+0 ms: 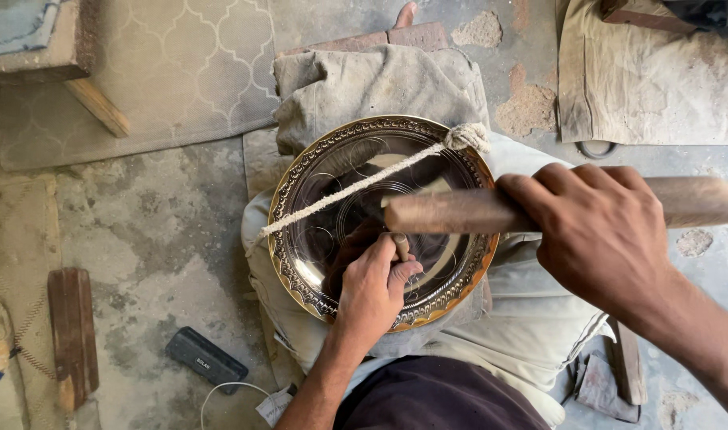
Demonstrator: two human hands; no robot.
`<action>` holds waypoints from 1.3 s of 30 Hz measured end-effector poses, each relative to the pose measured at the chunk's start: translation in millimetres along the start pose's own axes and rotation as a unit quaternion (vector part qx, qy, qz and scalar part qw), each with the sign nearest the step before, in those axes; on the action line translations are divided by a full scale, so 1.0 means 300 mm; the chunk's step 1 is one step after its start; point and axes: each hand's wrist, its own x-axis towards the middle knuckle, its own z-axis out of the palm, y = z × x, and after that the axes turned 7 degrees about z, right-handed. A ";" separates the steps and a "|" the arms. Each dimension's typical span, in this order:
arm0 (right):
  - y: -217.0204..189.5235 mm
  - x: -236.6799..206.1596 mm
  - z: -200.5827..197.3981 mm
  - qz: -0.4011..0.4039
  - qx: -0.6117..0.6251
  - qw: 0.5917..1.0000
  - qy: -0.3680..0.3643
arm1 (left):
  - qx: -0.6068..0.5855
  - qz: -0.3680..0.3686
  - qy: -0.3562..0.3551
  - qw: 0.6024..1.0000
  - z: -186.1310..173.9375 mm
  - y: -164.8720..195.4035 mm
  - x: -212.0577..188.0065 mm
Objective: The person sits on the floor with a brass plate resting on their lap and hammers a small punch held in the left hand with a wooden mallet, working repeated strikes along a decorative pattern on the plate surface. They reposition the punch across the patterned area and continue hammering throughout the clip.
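While a small dark box [206,358] with a white cable lies on the concrete floor [149,239] at about eight o'clock from the round brass tray [300,187], nothing there bears on the work. That tray rests on the person's cloth-covered lap, held by a rope [356,185] stretched across it from eight o'clock to a knot at one o'clock.

At six o'clock on the tray, the left hand [372,291] has its fingers closed round a small chisel-like punch [400,245], tip down on the metal; the tip itself is hidden, so its exact spot is probably just off centre.

Farther right, the right hand [603,235] grips a wooden mallet [459,211], fingers wrapped tight about its handle, the head hanging directly over the punch.

A blow landing off the punch's top could strike the left thumb or knuckles. A tilted punch may skid and scar the polished face. Should the rope slacken, the tray could shift on the lap and spoil the line.
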 end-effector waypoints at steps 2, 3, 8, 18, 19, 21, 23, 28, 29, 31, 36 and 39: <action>0.011 -0.013 0.006 0.022 0.096 0.995 0.012 | 0.008 -0.015 -0.020 1.000 0.001 -0.002 0.002; 0.017 -0.020 0.008 0.056 0.194 0.979 -0.009 | 0.008 -0.031 -0.032 0.999 0.001 -0.003 0.002; 0.034 -0.034 0.020 0.004 0.054 0.998 -0.022 | -0.019 -0.008 -0.043 0.999 0.001 -0.008 0.003; 0.053 -0.092 0.070 0.133 0.185 0.971 -0.069 | -0.007 0.014 -0.092 0.996 -0.002 -0.004 0.036; 0.056 -0.100 0.076 0.157 0.234 0.956 -0.077 | -0.016 0.015 -0.097 0.995 -0.004 -0.002 0.042; 0.061 -0.116 0.086 0.097 0.130 0.987 -0.016 | -0.019 -0.011 -0.126 0.992 -0.006 0.005 0.053; 0.062 -0.134 0.094 0.105 0.127 0.986 -0.015 | -0.016 -0.018 -0.147 0.989 -0.012 0.013 0.065; 0.053 -0.185 0.115 0.163 0.194 0.965 -0.059 | -0.010 0.003 -0.162 0.987 -0.025 0.030 0.078; 0.050 -0.197 0.120 0.173 0.184 0.965 -0.072 | -0.014 0.002 -0.172 0.985 -0.025 0.032 0.080; 0.049 -0.223 0.132 0.187 0.162 0.964 -0.095 | -0.021 0.000 -0.184 0.983 -0.024 0.033 0.085; 0.032 -0.299 0.169 0.224 0.176 0.950 -0.126 | -0.005 -0.016 -0.246 0.969 -0.016 0.022 0.097; -0.002 -0.348 0.198 0.287 0.209 0.929 -0.109 | 0.020 0.028 -0.256 0.966 -0.018 0.012 0.103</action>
